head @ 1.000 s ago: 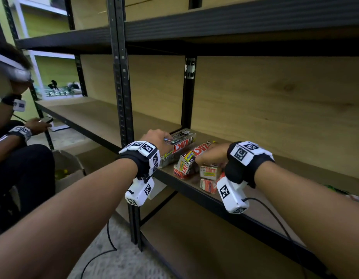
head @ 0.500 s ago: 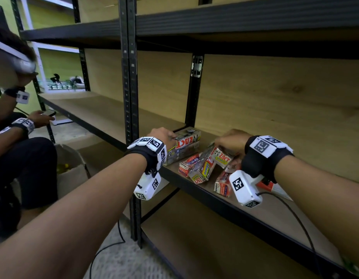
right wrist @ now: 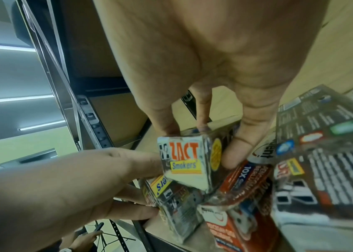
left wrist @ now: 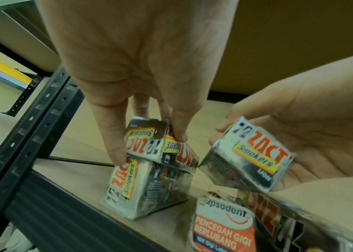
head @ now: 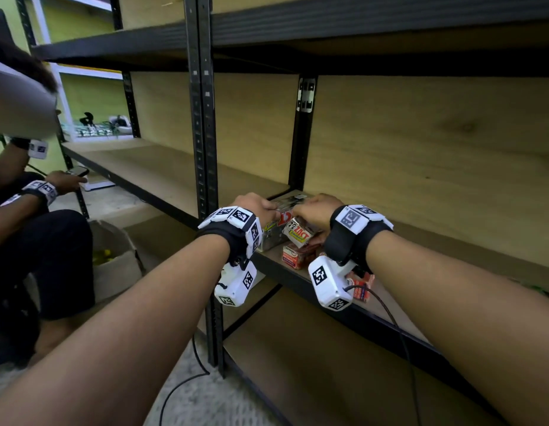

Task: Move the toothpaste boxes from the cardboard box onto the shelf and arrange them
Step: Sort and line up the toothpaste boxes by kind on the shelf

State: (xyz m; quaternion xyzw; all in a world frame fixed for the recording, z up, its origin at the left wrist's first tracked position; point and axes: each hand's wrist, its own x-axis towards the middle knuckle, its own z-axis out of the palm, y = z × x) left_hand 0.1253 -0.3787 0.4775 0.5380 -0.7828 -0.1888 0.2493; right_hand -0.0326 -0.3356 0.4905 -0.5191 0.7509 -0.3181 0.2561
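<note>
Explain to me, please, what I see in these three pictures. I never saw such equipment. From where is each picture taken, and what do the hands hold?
No machine works here: a person wears cameras. One picture comes from a head camera looking down at both arms; the other two come from cameras strapped to each wrist, looking along the fingers.

The left hand grips the top Zact toothpaste box of a small stack on the wooden shelf. The right hand holds another Zact box, tilted above the shelf. Orange Pepsodent boxes lie beside it. At the left edge of the head picture another person sits next to a cardboard box.
</note>
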